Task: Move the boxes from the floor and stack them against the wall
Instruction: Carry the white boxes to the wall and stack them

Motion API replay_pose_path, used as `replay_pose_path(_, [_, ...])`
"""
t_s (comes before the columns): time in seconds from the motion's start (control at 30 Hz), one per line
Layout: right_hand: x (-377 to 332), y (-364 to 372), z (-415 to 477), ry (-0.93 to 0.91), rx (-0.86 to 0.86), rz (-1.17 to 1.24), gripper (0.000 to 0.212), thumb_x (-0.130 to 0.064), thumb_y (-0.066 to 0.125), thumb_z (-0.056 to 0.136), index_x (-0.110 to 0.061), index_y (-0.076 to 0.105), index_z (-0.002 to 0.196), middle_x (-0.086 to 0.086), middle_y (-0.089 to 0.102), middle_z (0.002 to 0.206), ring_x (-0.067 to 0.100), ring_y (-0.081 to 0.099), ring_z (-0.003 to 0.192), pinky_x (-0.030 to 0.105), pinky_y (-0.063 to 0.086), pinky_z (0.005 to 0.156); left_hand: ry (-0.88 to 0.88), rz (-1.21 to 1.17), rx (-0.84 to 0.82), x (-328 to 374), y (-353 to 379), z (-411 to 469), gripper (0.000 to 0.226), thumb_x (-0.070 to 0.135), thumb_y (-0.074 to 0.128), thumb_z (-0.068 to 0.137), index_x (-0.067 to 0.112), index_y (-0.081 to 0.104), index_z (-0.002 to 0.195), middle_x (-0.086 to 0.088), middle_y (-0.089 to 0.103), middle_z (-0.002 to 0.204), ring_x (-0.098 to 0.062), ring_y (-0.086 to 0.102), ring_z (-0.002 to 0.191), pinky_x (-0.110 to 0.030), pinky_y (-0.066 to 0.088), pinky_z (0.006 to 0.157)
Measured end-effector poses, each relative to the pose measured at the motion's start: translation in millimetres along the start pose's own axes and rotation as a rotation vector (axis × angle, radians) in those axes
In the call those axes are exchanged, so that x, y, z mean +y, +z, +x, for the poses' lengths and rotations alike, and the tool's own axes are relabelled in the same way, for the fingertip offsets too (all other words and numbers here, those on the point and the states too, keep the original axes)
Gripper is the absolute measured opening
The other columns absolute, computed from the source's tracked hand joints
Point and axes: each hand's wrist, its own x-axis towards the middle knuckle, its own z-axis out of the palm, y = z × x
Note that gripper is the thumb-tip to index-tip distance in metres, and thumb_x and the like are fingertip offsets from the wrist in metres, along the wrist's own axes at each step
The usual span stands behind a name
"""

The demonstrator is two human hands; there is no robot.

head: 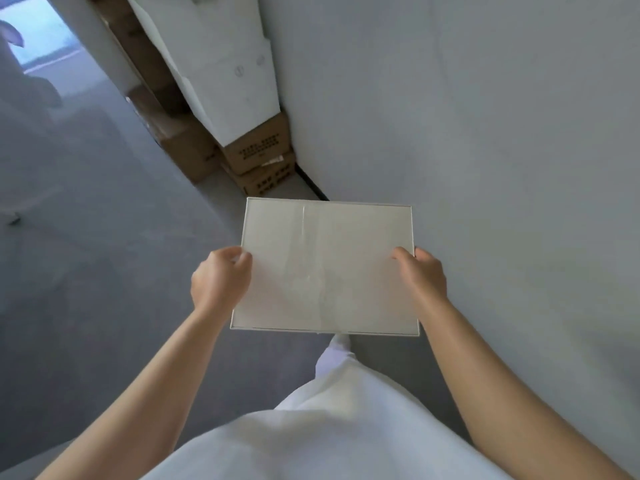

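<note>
I hold a flat white box point(325, 265) level in front of my waist, above the grey floor. My left hand point(220, 277) grips its left edge, thumb on the top face. My right hand point(422, 271) grips its right edge the same way. The white wall point(485, 133) runs along my right side. Ahead, against that wall, stands a stack of boxes: brown cardboard boxes point(258, 150) at the bottom and tall white boxes point(214, 64) on them. What lies under the held box is hidden.
More brown cartons point(187, 147) line up left of the stack. A grey carpeted floor point(104, 237) spreads to the left. A bright doorway point(38, 32) shows at the top left. My white clothing fills the bottom of the view.
</note>
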Motion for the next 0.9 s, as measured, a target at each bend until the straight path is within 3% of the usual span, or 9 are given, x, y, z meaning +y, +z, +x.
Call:
replay_pose_path(0.17, [-114,12,72,-0.142,-0.071,-0.08,0.029,-0.034,0.054,0.084,-0.021,0.041,0.062,-0.004,0.045,0.064,0.022,0.044,0.067,0.03,0.029,0.053,-0.038,-0.097,0.064,56,-24,65,0.023,0.031,0.048,0.083,0.022,0.067,0.076,-0.006,0.065,0.074,-0.034,0.057,0.082,-0.031,0.038,0.065])
replay_pose_path(0.33, [-242,47,138,-0.313,-0.093,-0.177,0.016,-0.035,0.055,0.083,-0.018,0.058,0.083,-0.002,0.06,0.081,0.025,0.055,0.081,0.029,0.038,0.063,-0.068,-0.161,0.111,112,-67,147,0.027,0.029,0.047,0.082,0.012,0.057,0.063,-0.008,0.06,0.062,-0.034,0.055,0.073,-0.032,0.035,0.056])
replay_pose_path(0.47, [-351,89,186,-0.412,-0.098,-0.256,0.027,-0.034,0.055,0.082,-0.014,0.065,0.097,0.003,0.065,0.092,0.028,0.059,0.088,0.029,0.042,0.071,0.005,-0.151,0.171,150,-121,238,0.035,0.033,0.046,0.079,0.003,0.064,0.077,-0.02,0.068,0.079,-0.035,0.065,0.079,-0.034,0.044,0.061])
replay_pose_path(0.6, [-453,133,223,-0.505,-0.101,-0.278,0.034,-0.037,0.057,0.079,-0.012,0.068,0.099,0.008,0.07,0.1,0.03,0.064,0.095,0.034,0.049,0.079,0.047,-0.157,0.227,188,-188,325,0.042,0.037,0.046,0.073,0.004,0.07,0.082,-0.015,0.072,0.076,-0.031,0.068,0.078,-0.038,0.054,0.075])
replay_pose_path(0.77, [-570,179,262,-0.56,-0.166,-0.283,0.028,-0.039,0.06,0.073,-0.016,0.066,0.089,0.006,0.065,0.088,0.029,0.066,0.093,0.03,0.044,0.068,0.042,-0.194,0.278,232,-255,404,0.039,0.037,0.051,0.077,0.006,0.072,0.078,-0.011,0.073,0.073,-0.028,0.07,0.073,-0.04,0.056,0.079])
replay_pose_path(0.9, [-649,212,288,-0.633,-0.179,-0.309,0.03,-0.036,0.059,0.078,-0.014,0.067,0.097,0.006,0.066,0.088,0.024,0.062,0.081,0.026,0.041,0.066,0.002,-0.261,0.242,257,-287,463,0.034,0.038,0.058,0.074,0.008,0.073,0.081,-0.008,0.074,0.077,-0.024,0.072,0.07,-0.039,0.058,0.082])
